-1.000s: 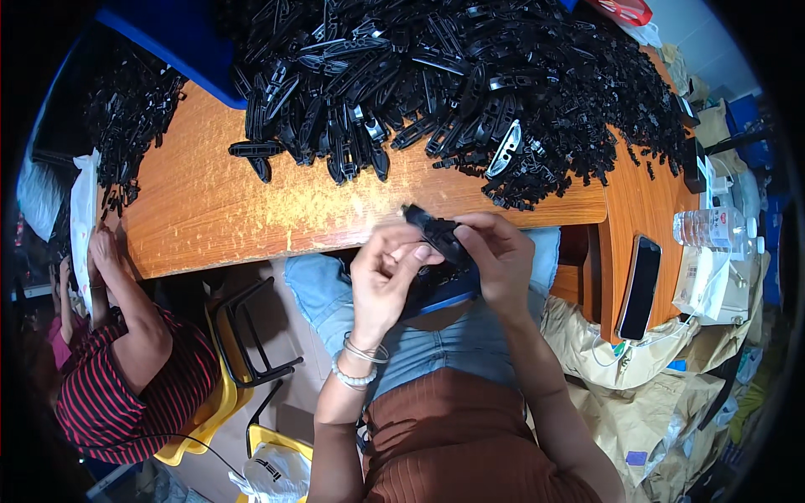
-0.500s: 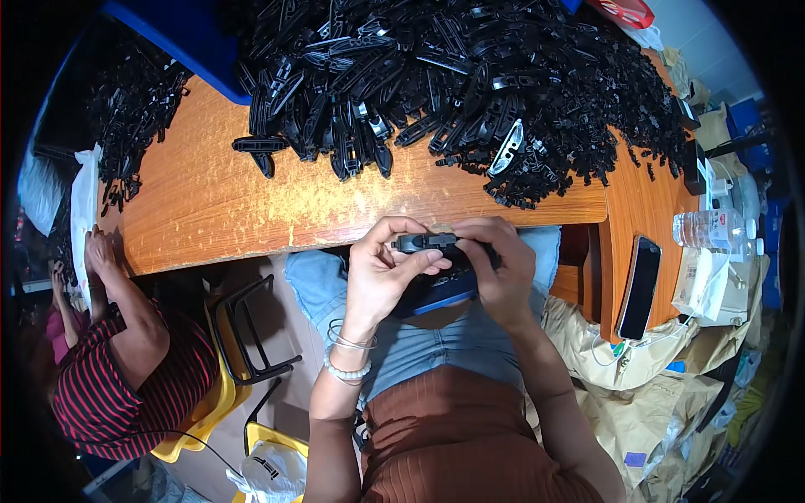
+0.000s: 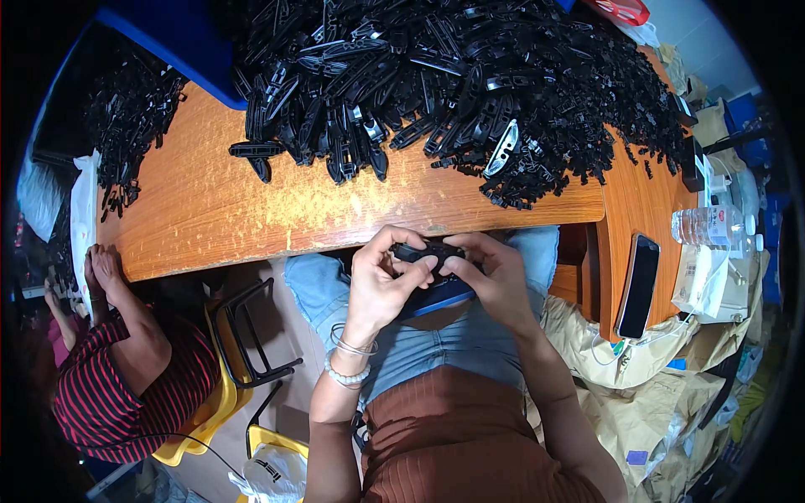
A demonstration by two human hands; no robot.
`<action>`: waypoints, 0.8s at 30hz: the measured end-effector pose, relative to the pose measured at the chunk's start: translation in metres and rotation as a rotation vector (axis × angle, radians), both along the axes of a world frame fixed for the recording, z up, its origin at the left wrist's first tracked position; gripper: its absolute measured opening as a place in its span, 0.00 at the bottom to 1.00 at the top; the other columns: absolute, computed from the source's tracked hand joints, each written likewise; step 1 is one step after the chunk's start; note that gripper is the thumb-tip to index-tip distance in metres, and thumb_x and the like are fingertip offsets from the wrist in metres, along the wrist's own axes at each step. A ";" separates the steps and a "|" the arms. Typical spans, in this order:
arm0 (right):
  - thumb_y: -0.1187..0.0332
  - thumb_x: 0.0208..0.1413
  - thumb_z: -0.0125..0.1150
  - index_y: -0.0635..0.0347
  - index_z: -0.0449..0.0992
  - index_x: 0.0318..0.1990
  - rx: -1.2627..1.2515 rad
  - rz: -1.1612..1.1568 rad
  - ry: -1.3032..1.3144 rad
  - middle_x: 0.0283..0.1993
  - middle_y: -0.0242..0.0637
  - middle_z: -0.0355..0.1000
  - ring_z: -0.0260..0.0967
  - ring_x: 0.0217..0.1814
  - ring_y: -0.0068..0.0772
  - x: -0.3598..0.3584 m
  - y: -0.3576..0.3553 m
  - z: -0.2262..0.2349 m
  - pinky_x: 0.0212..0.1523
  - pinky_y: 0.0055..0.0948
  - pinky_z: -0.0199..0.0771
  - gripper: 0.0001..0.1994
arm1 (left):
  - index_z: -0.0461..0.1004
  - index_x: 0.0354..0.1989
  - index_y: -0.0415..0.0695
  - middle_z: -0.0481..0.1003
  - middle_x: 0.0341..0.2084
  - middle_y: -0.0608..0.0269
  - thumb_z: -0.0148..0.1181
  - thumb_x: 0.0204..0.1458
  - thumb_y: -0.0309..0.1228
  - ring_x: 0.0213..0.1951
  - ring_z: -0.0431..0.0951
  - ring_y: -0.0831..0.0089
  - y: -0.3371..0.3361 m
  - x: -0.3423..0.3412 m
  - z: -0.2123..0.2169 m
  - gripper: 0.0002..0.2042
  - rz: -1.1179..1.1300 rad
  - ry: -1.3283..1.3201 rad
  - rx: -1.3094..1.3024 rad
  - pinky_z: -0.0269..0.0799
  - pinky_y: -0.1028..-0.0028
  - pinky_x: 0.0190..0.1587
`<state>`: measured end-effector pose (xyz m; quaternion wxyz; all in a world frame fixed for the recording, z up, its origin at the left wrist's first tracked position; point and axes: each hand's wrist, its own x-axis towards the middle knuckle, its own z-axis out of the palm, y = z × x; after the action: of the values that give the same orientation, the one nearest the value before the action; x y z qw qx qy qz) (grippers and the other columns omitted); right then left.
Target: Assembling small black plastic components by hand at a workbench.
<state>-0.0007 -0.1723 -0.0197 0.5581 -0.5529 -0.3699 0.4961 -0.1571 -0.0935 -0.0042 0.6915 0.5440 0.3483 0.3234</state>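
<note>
Just in front of the table's near edge, both my hands grip one black plastic part (image 3: pixel 426 251) between them. My left hand (image 3: pixel 387 272) pinches its left end with thumb and fingers. On its other end the thumb and fingers of my right hand (image 3: pixel 493 275) are closed, and the two thumbs almost meet. Fingers cover much of the part, so its full shape is hidden. Below the hands, a blue-edged dark container (image 3: pixel 444 302) rests on my lap. Beyond the edge lies a heap of long black plastic parts (image 3: pixel 335 92) on the wooden table (image 3: pixel 210 201).
Small black pieces (image 3: pixel 620 101) pile up at the right, near a shiny part (image 3: pixel 502 149). A blue bin (image 3: pixel 180 46) stands far left. A phone (image 3: pixel 639 285) and water bottle (image 3: pixel 713 228) lie right. A co-worker in a striped shirt (image 3: pixel 134 394) sits left, near a black-framed chair (image 3: pixel 251 327).
My right hand has turned, its thumb now pressing on the part beside my left thumb. The black part has shifted slightly and is more covered by fingers.
</note>
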 end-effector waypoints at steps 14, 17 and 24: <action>0.76 0.48 0.59 0.62 0.76 0.38 0.301 -0.239 -0.828 0.33 0.40 0.72 0.71 0.32 0.36 0.045 -0.004 -0.010 0.32 0.28 0.69 0.08 | 0.75 0.33 0.37 0.74 0.33 0.53 0.62 0.45 0.24 0.39 0.75 0.56 0.019 0.045 0.018 0.08 -0.029 0.247 0.773 0.70 0.66 0.43; 0.77 0.47 0.59 0.62 0.75 0.37 0.286 -0.443 -1.150 0.32 0.40 0.70 0.69 0.33 0.40 0.056 0.013 -0.005 0.33 0.32 0.69 0.08 | 0.71 0.39 0.37 0.73 0.33 0.51 0.59 0.47 0.25 0.37 0.74 0.52 0.034 0.101 0.005 0.10 0.054 0.266 0.962 0.70 0.64 0.37; 0.80 0.48 0.57 0.64 0.74 0.37 0.282 -0.361 -1.210 0.34 0.41 0.68 0.67 0.38 0.42 0.053 0.021 -0.010 0.37 0.33 0.68 0.07 | 0.66 0.45 0.36 0.72 0.35 0.47 0.58 0.47 0.28 0.34 0.75 0.51 0.044 0.127 0.002 0.17 0.082 0.536 0.950 0.70 0.61 0.33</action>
<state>0.0519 -0.1512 -0.0293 0.3928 -0.7097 -0.5819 -0.0583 -0.0304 -0.0494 -0.0017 0.2434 0.8458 0.3491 0.3218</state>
